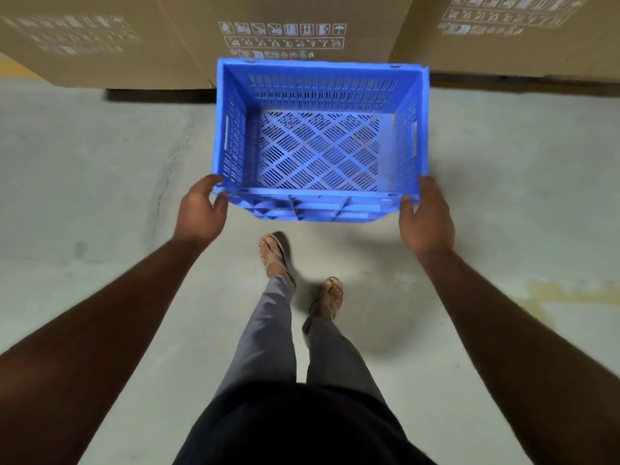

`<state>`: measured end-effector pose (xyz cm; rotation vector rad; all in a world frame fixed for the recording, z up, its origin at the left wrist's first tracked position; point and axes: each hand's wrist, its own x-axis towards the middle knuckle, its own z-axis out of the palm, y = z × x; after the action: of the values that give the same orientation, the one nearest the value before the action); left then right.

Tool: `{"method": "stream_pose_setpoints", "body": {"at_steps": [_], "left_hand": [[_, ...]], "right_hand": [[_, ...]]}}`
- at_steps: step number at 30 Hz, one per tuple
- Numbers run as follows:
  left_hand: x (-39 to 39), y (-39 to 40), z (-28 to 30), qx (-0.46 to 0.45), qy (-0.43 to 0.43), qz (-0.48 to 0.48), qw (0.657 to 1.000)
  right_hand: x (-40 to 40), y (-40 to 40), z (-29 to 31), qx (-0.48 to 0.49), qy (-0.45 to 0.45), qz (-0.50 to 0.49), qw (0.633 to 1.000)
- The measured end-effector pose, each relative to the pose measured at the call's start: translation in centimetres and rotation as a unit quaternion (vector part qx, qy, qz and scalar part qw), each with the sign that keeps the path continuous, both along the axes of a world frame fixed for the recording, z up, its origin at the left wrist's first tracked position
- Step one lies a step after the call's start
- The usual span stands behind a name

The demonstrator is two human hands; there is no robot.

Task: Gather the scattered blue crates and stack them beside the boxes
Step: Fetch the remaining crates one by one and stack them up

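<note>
The left hand (200,209) curled round the crate's (318,142) near-left corner, thumb at the rim, a shallow hold that might slip if the crate tipped. The crate hung level above the floor (84,182), open and empty, its far edge close to the boxes (188,38); a push forward could knock it against them. The right hand (425,213) pressed flat on the near-right corner, fingers hardly hooked, so that side looked likelier to drop.
</note>
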<state>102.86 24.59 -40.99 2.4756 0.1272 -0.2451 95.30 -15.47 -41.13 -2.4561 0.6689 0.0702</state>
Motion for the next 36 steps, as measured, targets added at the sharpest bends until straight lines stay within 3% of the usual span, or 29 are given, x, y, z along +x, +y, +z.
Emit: {"method": "stream_pose_setpoints", "body": {"at_steps": [4, 8, 11, 15, 21, 24, 29, 32, 36], "left_hand": [[-6.8, -2.0, 6.7, -0.110, 0.019, 0.003, 0.994], [-11.7, -4.1, 12.3, -0.206, 0.022, -0.018, 0.978], [-14.3, -5.2, 14.6, -0.270, 0.057, -0.056, 0.960], [-16.0, -6.2, 16.9, -0.291, 0.115, -0.139, 0.940], [-18.5, -11.6, 18.9, -0.278, 0.180, -0.196, 0.923], [-21.2, -17.6, 19.4, -0.265, 0.212, -0.278, 0.899], [-28.0, -31.6, 19.0, -0.230, 0.240, -0.456, 0.825], [-33.9, -41.1, 18.6, -0.218, 0.260, -0.494, 0.801], [-42.1, -53.1, 19.8, -0.205, 0.275, -0.552, 0.760]], "right_hand": [[-6.7, 3.3, 7.5, 0.032, -0.153, -0.001, 0.988], [-11.1, 6.2, 15.2, 0.162, -0.153, -0.069, 0.972], [-14.3, 7.3, 19.2, 0.201, -0.155, -0.071, 0.965], [-19.8, 7.7, 22.0, 0.213, -0.153, -0.132, 0.956], [-29.6, 6.2, 23.2, 0.247, -0.191, -0.295, 0.903], [-36.0, 3.7, 23.4, 0.235, -0.225, -0.374, 0.869], [-47.4, -3.6, 21.4, 0.194, -0.271, -0.503, 0.798], [-54.8, -8.6, 20.8, 0.188, -0.282, -0.556, 0.759], [-63.5, -15.6, 22.1, 0.186, -0.267, -0.595, 0.735]]}}
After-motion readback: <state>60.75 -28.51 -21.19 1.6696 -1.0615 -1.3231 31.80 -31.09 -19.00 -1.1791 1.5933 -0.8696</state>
